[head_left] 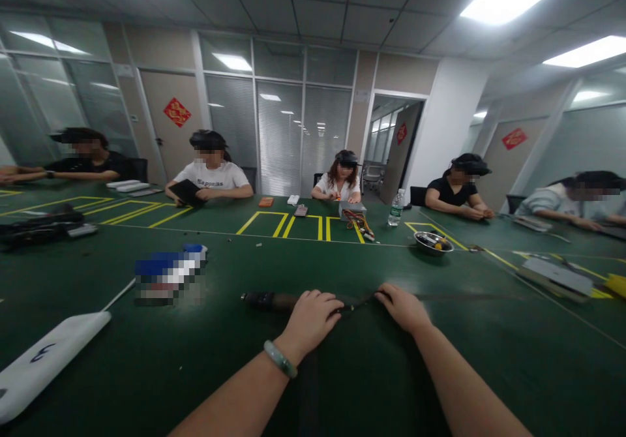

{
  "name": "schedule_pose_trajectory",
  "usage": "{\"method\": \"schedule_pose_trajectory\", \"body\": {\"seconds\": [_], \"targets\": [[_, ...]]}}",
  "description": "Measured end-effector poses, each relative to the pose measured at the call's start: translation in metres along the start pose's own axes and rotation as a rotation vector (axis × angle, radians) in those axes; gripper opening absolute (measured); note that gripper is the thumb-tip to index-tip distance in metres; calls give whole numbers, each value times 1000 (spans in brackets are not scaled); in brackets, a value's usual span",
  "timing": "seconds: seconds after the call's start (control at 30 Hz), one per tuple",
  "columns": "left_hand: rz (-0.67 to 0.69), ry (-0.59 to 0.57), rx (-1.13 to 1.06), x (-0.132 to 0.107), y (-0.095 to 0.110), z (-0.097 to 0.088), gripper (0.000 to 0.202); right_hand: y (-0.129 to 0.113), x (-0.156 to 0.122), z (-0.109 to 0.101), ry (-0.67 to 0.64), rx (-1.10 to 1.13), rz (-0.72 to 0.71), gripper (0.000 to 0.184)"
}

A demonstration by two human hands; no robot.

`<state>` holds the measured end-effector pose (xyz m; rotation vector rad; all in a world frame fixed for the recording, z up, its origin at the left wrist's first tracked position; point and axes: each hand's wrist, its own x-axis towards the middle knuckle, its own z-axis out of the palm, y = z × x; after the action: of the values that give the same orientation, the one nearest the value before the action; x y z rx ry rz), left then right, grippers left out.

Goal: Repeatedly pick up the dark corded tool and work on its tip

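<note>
A long dark tool (267, 301) with a thick handle lies across the green table (372, 385) in front of me, its thin shaft running right. My left hand (313, 319), with a pale green bangle on the wrist, is closed over the tool near the handle's end. My right hand (403, 306) is closed in a pinch on the thin shaft further right. The part of the tool under both hands is hidden.
A white flat device (44, 365) lies at the near left, and a blurred blue and white object (169, 274) beyond it. A metal bowl (433, 242), a water bottle (396, 209) and a wired box (353, 212) stand mid-table. Several people sit around the far side.
</note>
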<state>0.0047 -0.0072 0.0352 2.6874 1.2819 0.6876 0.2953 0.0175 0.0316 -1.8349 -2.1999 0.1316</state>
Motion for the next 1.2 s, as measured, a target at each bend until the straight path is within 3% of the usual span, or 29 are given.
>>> {"method": "schedule_pose_trajectory", "body": {"seconds": [0.2, 0.43, 0.6, 0.67, 0.9, 1.07, 1.2], "targets": [[-5, 10, -22, 0, -6, 7, 27, -9, -9, 6, 78, 46, 60, 27], [3, 28, -9, 2, -4, 6, 27, -18, -14, -10, 3, 77, -20, 22], [13, 55, 13, 5, 1, 3, 25, -32, -10, -14, 70, -2, -57, 20], [11, 62, 15, 6, 2, 4, 24, -39, -11, -15, 78, 6, -47, 20], [3, 47, 31, 6, 1, 7, 22, -64, -20, -17, -72, 41, 22, 22], [9, 49, 17, 6, 2, 6, 25, -75, -24, -12, -51, 56, 124, 17], [13, 49, 23, 6, 3, 6, 22, -84, -25, -5, 1, 66, 118, 11]]}}
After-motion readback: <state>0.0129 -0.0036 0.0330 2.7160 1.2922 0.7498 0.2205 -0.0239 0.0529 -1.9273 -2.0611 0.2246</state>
